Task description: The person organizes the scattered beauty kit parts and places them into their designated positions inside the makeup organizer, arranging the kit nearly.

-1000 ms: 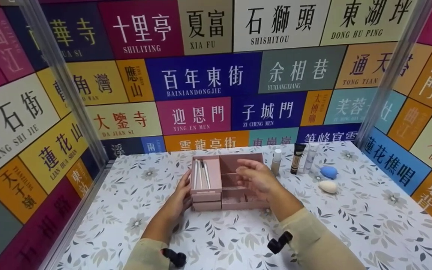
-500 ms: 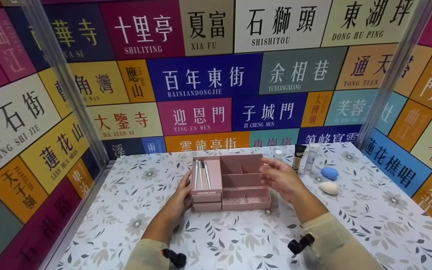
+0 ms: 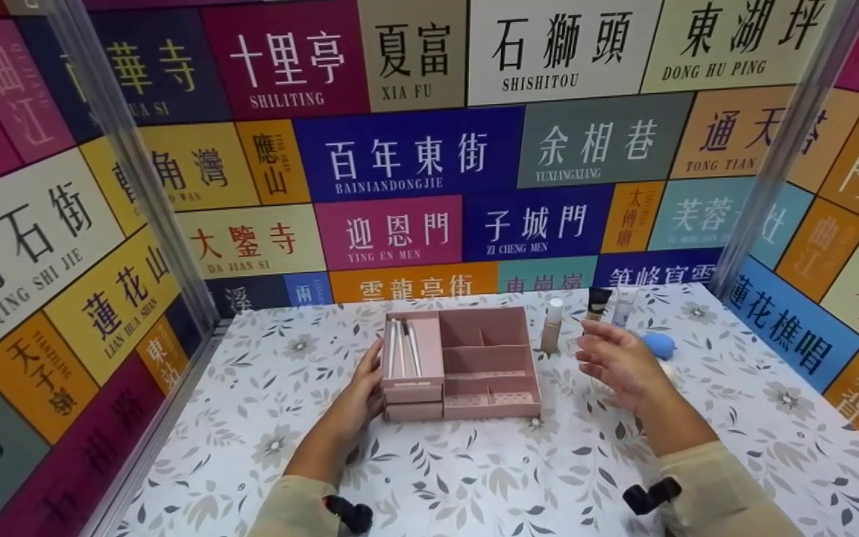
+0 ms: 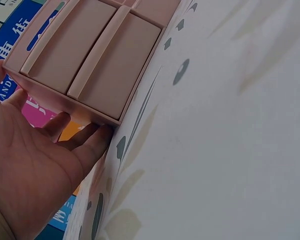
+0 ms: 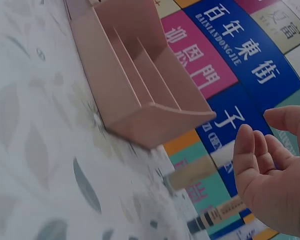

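A pink desktop makeup organizer (image 3: 491, 363) stands on the table, its open compartments on the right and two small drawers (image 4: 112, 65) at the lower left. Several slim white-handled brushes (image 3: 404, 349) lie in its left top tray. My left hand (image 3: 361, 388) rests against the organizer's left side, fingertips touching the wall. Holding nothing, my right hand (image 3: 623, 365) hovers to the right of the organizer with fingers loosely bent. Close by it stand a beige bottle with a white cap (image 3: 552, 328) and a black-capped tube (image 3: 597, 303), whose lower part is hidden.
Behind my right hand are a pale tube (image 3: 622, 307) and a blue egg-shaped sponge (image 3: 658, 345). A cream sponge (image 3: 669, 370) is mostly covered by the hand. The table (image 3: 474, 477) wears a leaf-patterned cover and meets sign-printed walls.
My right hand has moved right, from over the organizer's compartments to beside the bottle and tubes, holding nothing. My left hand stays against the organizer's side.
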Demonstrator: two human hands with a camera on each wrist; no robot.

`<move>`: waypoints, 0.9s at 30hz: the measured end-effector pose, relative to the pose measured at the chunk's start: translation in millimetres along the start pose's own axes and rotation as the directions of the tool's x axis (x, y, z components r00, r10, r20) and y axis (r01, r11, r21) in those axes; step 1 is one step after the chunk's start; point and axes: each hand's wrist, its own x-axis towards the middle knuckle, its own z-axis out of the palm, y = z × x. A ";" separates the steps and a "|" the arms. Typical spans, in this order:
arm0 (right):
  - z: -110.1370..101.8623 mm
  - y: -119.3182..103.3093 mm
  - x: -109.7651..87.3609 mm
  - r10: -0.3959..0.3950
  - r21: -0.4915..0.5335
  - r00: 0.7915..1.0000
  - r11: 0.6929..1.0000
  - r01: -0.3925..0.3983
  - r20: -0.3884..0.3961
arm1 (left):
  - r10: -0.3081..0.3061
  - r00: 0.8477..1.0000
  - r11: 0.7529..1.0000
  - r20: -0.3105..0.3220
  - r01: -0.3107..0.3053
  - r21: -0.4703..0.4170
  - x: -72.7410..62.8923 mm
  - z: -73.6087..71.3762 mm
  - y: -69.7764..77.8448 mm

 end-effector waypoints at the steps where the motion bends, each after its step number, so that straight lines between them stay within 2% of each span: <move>1: -5.2 0.5 -0.2 0.004 -0.001 1.000 1.000 -0.004 -0.008 | -0.002 1.000 1.000 -0.003 0.002 -0.001 -0.2 0.4 0.2; 5: -25.1 2.4 -0.1 0.015 -0.015 0.999 1.000 -0.015 -0.034 | 0.008 1.000 1.000 -0.002 -0.008 0.000 -0.7 1.1 0.0; 10: -49.6 4.3 2.1 0.051 0.003 0.995 0.999 -0.051 -0.089 | -0.017 1.000 1.000 -0.021 0.017 0.006 0.5 1.8 1.3; 13: -63.4 4.7 3.0 0.098 0.041 0.986 0.995 -0.093 -0.138 | -0.026 0.999 1.000 -0.022 0.026 0.003 1.4 2.1 1.8; 17: -79.8 5.6 2.0 0.136 0.060 0.972 0.990 -0.126 -0.191 | -0.006 1.000 1.000 -0.005 0.006 -0.007 2.3 1.5 0.9; 24: -103.6 11.6 1.3 0.102 0.072 0.965 0.994 -0.087 -0.241 | 0.032 0.999 0.999 0.010 -0.032 -0.019 4.0 1.0 -0.8; 27: -111.6 12.5 1.4 0.108 0.057 0.959 0.994 -0.096 -0.263 | 0.022 1.000 1.000 0.007 -0.022 -0.012 2.7 0.7 -1.0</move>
